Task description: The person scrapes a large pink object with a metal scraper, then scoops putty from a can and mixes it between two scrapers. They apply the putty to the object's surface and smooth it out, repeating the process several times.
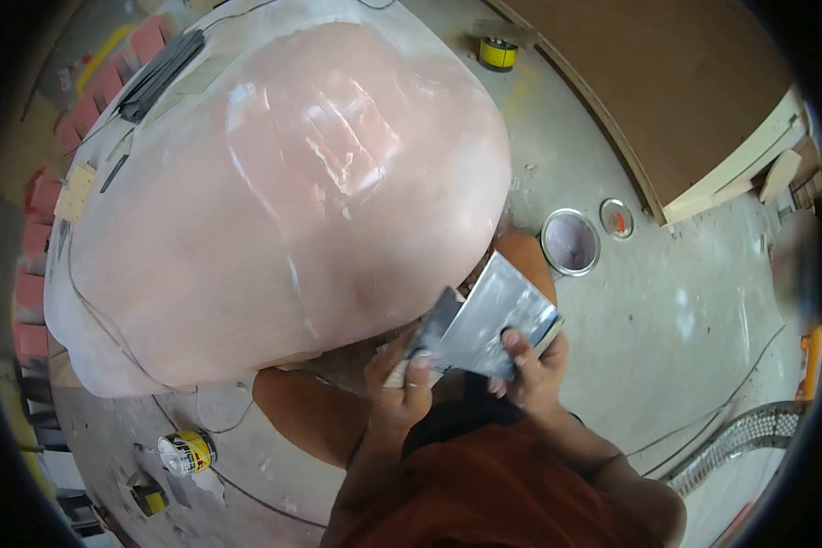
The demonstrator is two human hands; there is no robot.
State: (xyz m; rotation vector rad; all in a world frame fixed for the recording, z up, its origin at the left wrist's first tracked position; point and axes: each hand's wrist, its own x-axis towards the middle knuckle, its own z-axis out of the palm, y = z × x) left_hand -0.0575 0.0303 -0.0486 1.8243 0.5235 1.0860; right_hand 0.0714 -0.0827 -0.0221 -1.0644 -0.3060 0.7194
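My left hand [400, 384] is closed around a putty knife, whose darker blade [438, 327] points up and away from me. A wide grey metal filler spreader [495, 315] is gripped in my right hand [536, 373], the thumb pressed on its smeared face. The two blades overlap in front of my lap; whether they touch, I cannot tell. Just beyond them rises a large rounded form [201, 265], whitish and pink, with pale ridged streaks of filler [352, 137] on its upper surface.
An open can of greyish paste [571, 242] stands right of my knee, its round lid [616, 219] beside it. A yellow-labelled tin [188, 453] is at lower left, another yellow tin [498, 55] at the top. Dark sheets [162, 75] and cables lie on the form. A brown panel [667, 82] borders the right.
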